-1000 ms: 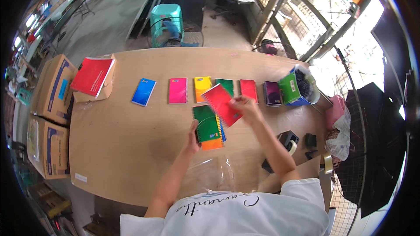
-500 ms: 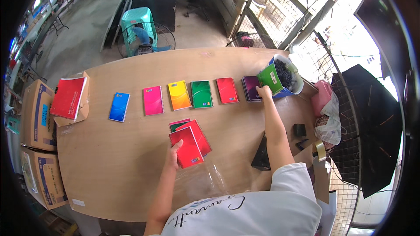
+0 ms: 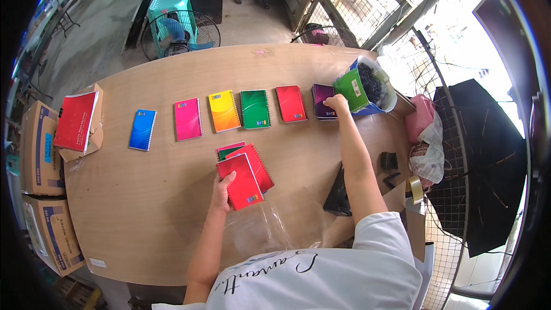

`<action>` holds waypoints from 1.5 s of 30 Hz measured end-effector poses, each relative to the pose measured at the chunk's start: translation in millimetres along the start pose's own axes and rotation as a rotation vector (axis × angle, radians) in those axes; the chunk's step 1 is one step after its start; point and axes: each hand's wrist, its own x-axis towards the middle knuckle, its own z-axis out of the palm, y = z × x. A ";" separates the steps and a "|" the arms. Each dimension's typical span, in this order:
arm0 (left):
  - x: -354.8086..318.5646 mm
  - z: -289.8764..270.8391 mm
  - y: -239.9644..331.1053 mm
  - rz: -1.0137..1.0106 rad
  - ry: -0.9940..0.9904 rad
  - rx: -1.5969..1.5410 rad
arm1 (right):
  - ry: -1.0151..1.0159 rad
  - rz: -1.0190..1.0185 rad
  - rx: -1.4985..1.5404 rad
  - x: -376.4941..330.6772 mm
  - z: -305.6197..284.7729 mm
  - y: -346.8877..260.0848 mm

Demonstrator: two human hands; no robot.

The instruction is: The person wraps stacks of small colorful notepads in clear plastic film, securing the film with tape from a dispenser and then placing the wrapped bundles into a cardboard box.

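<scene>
- Change first: half a second before, the right hand (image 3: 336, 103) was reaching toward the far end of the row; it now lay flat, fingers together, on the purple notebook (image 3: 322, 100) at about 1 o'clock on the worktop (image 3: 143, 206).
- One second before, that hand carried a red notebook above the stack; a red one (image 3: 290, 103) now lay in the row beside the purple one, so the sorting by colour seemed to have moved on one piece.
- The row ran from 10 to 1 o'clock: blue (image 3: 142, 129), pink (image 3: 187, 118), yellow (image 3: 224, 111), green (image 3: 255, 109), red, purple.
- The left hand (image 3: 221, 190) pinched the near corner of the stack (image 3: 244, 175) at the centre, thumb on the top red cover.
- Containers: a tub (image 3: 370, 86) at 2 o'clock held dark stuff and a green pad; I could not tell what the dark stuff was.
- Boxes (image 3: 40, 155) stood at 9 o'clock, one bearing a large red book (image 3: 76, 120).
</scene>
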 end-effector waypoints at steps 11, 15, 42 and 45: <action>-6.2 1.6 -2.2 0.057 0.013 0.006 | 0.067 0.142 0.352 10.9 25.9 13.8; -13.7 6.1 8.4 0.077 0.012 0.063 | -0.100 -0.062 1.070 -14.6 26.7 40.2; -210.8 104.0 34.3 0.623 -1.096 1.267 | -1.455 0.268 1.108 -393.6 15.3 161.1; -235.5 121.5 5.4 0.837 -1.192 1.490 | -1.465 0.210 1.185 -430.4 26.6 202.9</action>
